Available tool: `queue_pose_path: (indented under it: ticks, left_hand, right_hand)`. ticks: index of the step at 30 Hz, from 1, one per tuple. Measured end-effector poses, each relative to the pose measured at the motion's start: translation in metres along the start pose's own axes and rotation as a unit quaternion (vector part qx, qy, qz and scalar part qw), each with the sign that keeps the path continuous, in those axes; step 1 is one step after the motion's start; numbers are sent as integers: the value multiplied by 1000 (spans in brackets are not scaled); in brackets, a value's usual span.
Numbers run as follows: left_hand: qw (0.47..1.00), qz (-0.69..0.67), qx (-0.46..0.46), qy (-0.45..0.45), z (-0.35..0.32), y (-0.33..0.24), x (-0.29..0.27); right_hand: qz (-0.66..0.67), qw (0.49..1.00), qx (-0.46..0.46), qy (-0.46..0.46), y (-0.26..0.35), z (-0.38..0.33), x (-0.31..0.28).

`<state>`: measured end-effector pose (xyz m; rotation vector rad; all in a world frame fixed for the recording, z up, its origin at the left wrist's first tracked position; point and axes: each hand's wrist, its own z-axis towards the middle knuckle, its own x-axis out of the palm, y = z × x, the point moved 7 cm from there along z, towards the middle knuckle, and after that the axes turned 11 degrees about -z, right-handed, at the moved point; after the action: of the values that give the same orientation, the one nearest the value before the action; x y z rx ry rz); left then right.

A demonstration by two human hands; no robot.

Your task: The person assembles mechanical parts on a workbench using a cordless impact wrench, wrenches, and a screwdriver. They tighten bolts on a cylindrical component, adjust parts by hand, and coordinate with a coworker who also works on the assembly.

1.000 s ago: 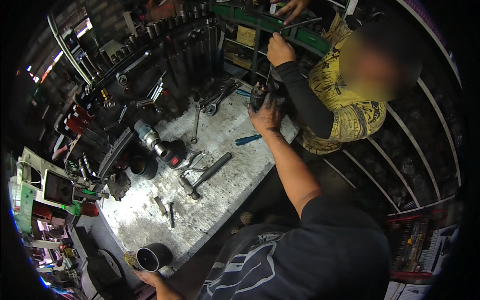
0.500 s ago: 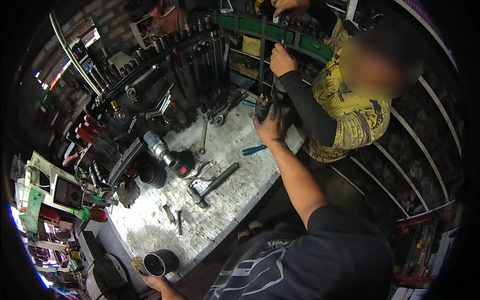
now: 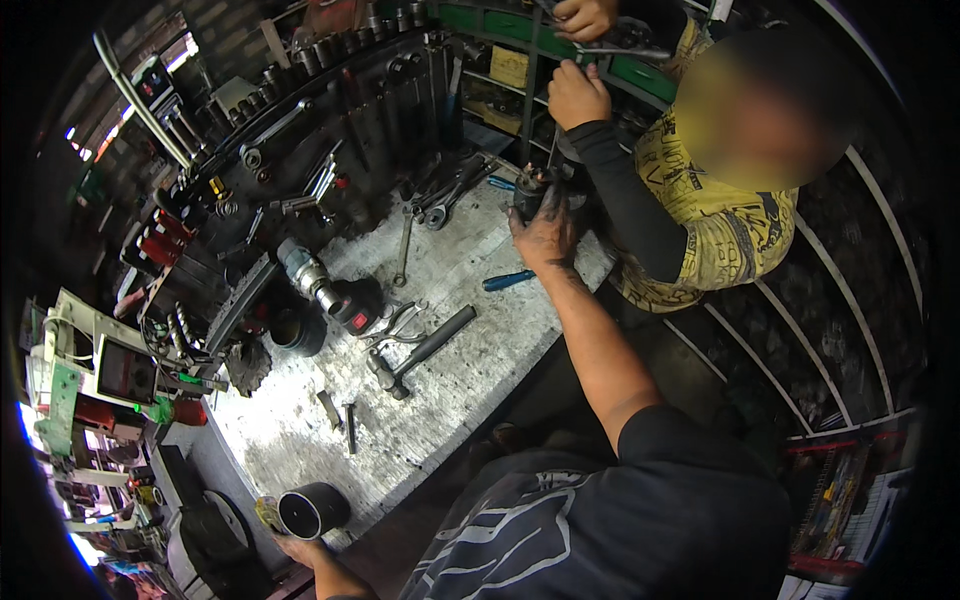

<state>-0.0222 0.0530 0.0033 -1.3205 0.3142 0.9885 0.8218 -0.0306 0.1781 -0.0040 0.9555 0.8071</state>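
At the bench's far right end, my right hand (image 3: 545, 238) is closed round a dark cylindrical metal part (image 3: 527, 200) with copper-coloured bits on top. Its palm and fingers are blackened with grease. Beside the part, a co-worker's hand (image 3: 580, 95) grips an upright tool shaft, and their other hand (image 3: 585, 18) is higher, at a metal wrench (image 3: 625, 50). At the near left corner, my left hand (image 3: 300, 548) is against a hollow black cylinder (image 3: 330, 508) lying with its open end toward me. The cylinder hides most of those fingers. A small yellow object (image 3: 267, 512) is next to it.
On the metal bench (image 3: 455, 410) lie a hammer (image 3: 430, 350), an impact wrench (image 3: 325, 290), pliers (image 3: 400, 322), a spanner (image 3: 404, 250), a bolt (image 3: 350, 430) and a blue-handled tool (image 3: 508, 281). Sockets (image 3: 350, 45) line the back rack. The co-worker stands at the right.
The co-worker's wrench has swung from pointing down across the shaft to pointing rightward. Their hands have shifted slightly. My hands keep their places on the parts while the view shifts a little.
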Motion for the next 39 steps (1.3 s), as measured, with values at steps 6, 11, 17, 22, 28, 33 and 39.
queue_pose_path:
  ticks: [6, 11, 17, 22, 28, 33, 39]
  left_hand:
    - [995, 89, -48, 25, -4, 21, 0]
    - [989, 50, -125, 55, -10, -6, -8]
    - [985, 65, -153, 39, -15, -25, -14]
    - [978, 56, -200, 4, -14, 10, -10]
    - [973, 153, -170, -21, -10, 50, 1]
    - [972, 128, -195, -15, -8, 50, 1]
    - [974, 149, -171, -27, -7, 37, -3]
  right_hand:
    - [-58, 996, 33, 64, -9, -2, 17]
    - [-61, 998, 0, 1, -6, -2, 11]
    - [-48, 998, -26, -20, -11, -4, 12]
    - [-33, 999, -21, -10, -18, 0, 20]
    - [-28, 998, -53, -27, -21, 8, 22]
    - [-78, 993, -68, -58, -20, 12, 21]
    - [-78, 994, -66, -36, -20, 14, 21]
